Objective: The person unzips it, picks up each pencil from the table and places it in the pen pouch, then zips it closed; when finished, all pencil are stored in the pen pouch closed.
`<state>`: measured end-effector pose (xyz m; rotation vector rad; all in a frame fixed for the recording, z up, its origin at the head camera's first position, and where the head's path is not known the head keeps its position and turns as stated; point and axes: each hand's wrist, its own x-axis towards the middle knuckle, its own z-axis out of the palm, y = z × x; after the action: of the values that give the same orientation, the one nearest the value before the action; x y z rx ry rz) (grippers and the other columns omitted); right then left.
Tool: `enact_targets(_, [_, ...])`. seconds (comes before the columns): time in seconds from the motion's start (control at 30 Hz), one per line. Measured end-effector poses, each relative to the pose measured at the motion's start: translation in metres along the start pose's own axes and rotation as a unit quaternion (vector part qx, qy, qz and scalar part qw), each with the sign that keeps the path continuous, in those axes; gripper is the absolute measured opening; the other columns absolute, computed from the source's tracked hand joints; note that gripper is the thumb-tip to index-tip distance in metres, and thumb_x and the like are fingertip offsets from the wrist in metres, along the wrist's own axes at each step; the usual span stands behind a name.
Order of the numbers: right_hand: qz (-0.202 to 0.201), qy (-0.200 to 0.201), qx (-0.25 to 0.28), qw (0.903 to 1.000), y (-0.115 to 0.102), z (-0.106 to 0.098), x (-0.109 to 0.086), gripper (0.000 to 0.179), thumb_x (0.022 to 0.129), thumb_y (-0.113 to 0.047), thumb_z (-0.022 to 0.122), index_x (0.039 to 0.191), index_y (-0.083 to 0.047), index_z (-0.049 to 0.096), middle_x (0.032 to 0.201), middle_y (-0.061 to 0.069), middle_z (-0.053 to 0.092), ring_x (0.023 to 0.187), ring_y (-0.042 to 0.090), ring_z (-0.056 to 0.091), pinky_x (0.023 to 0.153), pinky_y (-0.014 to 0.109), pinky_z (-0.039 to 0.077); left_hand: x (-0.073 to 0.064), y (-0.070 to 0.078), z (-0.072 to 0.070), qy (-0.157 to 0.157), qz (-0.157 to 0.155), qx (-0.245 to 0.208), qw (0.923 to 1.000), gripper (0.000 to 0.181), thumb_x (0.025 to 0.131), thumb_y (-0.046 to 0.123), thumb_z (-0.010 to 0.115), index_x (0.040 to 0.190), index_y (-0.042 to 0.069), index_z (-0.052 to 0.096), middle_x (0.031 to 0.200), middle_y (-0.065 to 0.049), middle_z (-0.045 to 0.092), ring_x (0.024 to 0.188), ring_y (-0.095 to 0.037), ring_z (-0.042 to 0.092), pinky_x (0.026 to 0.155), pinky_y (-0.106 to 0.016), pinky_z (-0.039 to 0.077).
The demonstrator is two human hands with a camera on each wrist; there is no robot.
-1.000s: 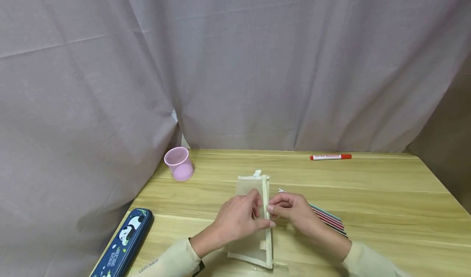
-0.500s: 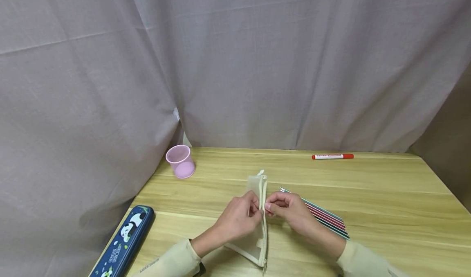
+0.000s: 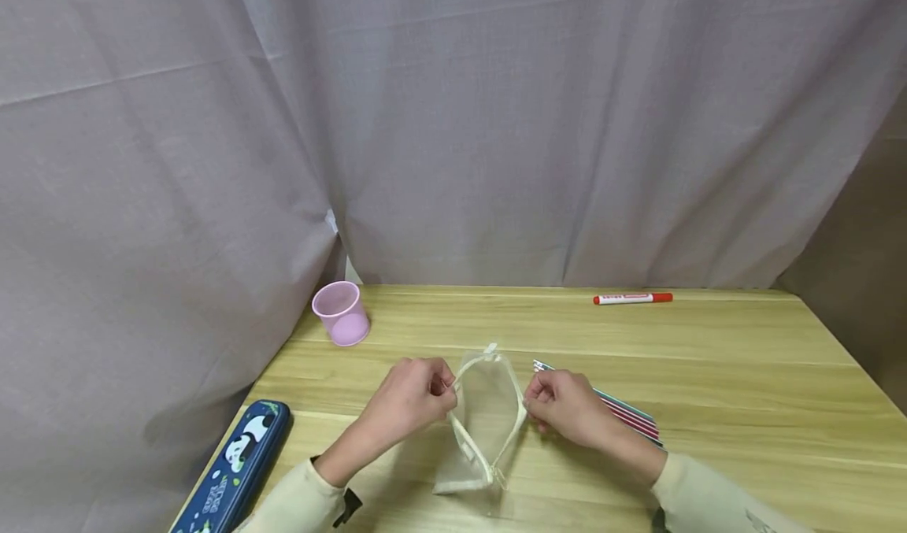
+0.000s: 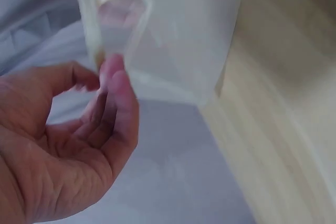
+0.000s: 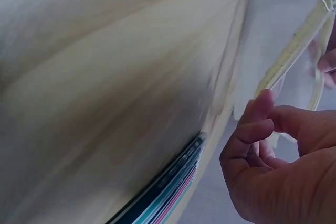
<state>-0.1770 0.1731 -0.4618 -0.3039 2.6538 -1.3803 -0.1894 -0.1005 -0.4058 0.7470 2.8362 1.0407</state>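
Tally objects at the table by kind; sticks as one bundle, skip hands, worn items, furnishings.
Mesh pouch: 1
Bundle of pencil-like sticks: 1 (partly hidden, sticks not countable)
Panda case: 1
Pink cup: 1
Red-and-white marker: 1
Total: 5

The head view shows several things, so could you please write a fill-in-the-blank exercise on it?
The left hand and right hand pinch the pale translucent zippered pouch, whose mouth is ____, not closed.
The round pink cup stands toward the person's ____ side.
The slim white marker has ____ ends.
The thin multicoloured sticks lie nearest the ____ hand.

Missing words: open; left; red; right.
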Motion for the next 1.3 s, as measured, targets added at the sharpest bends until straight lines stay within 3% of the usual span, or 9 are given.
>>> enact_targets(0.1, [0.001,-0.002,-0.022,0.9998,0.003,-0.002,0.001,0.01,0.095,-0.011,0.072,0.086,-0.009,0.068,0.066,0.005,0.069,0.054,0.013,0.064,0.047,0.02,0.047,-0.002,0.0,-0.011,-0.023,-0.006,-0.013,0.9996,0.008,0.084,0.006,0.067,0.086,0.011,0.073,0.068,0.007,0.073,0.055,-0.002,0.065,0.053,-0.018,0.052])
enact_targets(0.23, [-0.015,-0.01,-0.023,0.9996,0.006,-0.001,0.003,0.01,0.096,-0.011,0.072,0.087,-0.01,0.069,0.066,0.004,0.07,0.054,0.012,0.064,0.049,0.019,0.049,-0.002,0.0,-0.013,-0.074,-0.019,-0.1,0.992,0.011,0.085,0.0,0.064,0.086,0.008,0.071,0.068,0.0,0.073,0.059,-0.014,0.071,0.051,-0.025,0.059])
enact_targets(0.3, [-0.032,-0.018,-0.014,0.9992,0.007,0.0,0.006,0.009,0.096,-0.012,0.073,0.087,-0.009,0.07,0.068,0.005,0.071,0.055,0.013,0.065,0.051,0.019,0.051,0.0,-0.001,-0.008,-0.098,-0.039,-0.167,0.9802,0.008,0.087,-0.001,0.064,0.087,0.004,0.07,0.07,-0.005,0.074,0.061,-0.019,0.073,0.056,-0.033,0.065])
enact_targets(0.43, [-0.053,-0.036,-0.005,0.998,0.007,0.0,0.014,0.01,0.096,-0.011,0.073,0.087,-0.008,0.071,0.069,0.007,0.071,0.054,0.015,0.065,0.048,0.019,0.05,0.007,-0.003,0.009,-0.127,-0.09,-0.294,0.9431,0.003,0.089,0.001,0.065,0.092,-0.001,0.066,0.075,-0.01,0.074,0.064,-0.018,0.074,0.068,-0.046,0.07])
enact_targets(0.5, [-0.054,-0.046,-0.012,0.9974,0.007,-0.002,0.019,0.011,0.096,-0.012,0.073,0.086,-0.008,0.071,0.068,0.008,0.07,0.053,0.017,0.065,0.045,0.019,0.049,0.011,-0.004,0.017,-0.128,-0.112,-0.331,0.9281,0.006,0.09,0.001,0.066,0.094,-0.002,0.064,0.077,-0.01,0.073,0.065,-0.017,0.074,0.068,-0.042,0.071])
enact_targets(0.57, [-0.053,-0.057,-0.019,0.9968,0.006,-0.008,0.023,0.011,0.096,-0.013,0.072,0.087,-0.008,0.071,0.068,0.009,0.07,0.052,0.018,0.065,0.043,0.02,0.048,0.014,-0.005,0.024,-0.123,-0.123,-0.348,0.9212,0.006,0.089,0.001,0.066,0.094,-0.002,0.064,0.077,-0.009,0.072,0.064,-0.016,0.074,0.066,-0.036,0.07])
enact_targets(0.9, [-0.041,-0.064,-0.016,0.997,0.033,-0.07,0.037,0.016,0.1,-0.023,0.072,0.101,-0.007,0.072,0.083,0.007,0.066,0.07,0.013,0.06,0.057,0.023,0.054,0.023,-0.005,0.038,-0.096,-0.137,-0.347,0.9228,0.008,0.091,0.0,0.066,0.097,-0.006,0.065,0.076,-0.012,0.073,0.063,-0.015,0.072,0.064,-0.034,0.069])
enact_targets(1.13, [-0.012,-0.136,0.023,0.9903,0.076,-0.111,0.039,0.024,0.1,-0.016,0.071,0.117,0.0,0.067,0.093,0.013,0.069,0.075,0.018,0.065,0.05,0.027,0.053,0.028,-0.008,0.041,-0.088,-0.139,-0.351,0.9216,0.009,0.092,-0.001,0.065,0.098,-0.007,0.065,0.078,-0.015,0.074,0.062,-0.015,0.072,0.063,-0.033,0.068])
enact_targets(1.3, [0.005,-0.18,0.052,0.9823,0.099,-0.126,0.044,0.027,0.1,-0.015,0.071,0.123,-0.001,0.069,0.088,0.004,0.066,0.074,0.012,0.06,0.052,0.025,0.052,0.031,-0.01,0.043,-0.081,-0.141,-0.35,0.9227,0.009,0.09,-0.003,0.063,0.099,-0.006,0.065,0.077,-0.014,0.074,0.062,-0.015,0.072,0.065,-0.034,0.069])
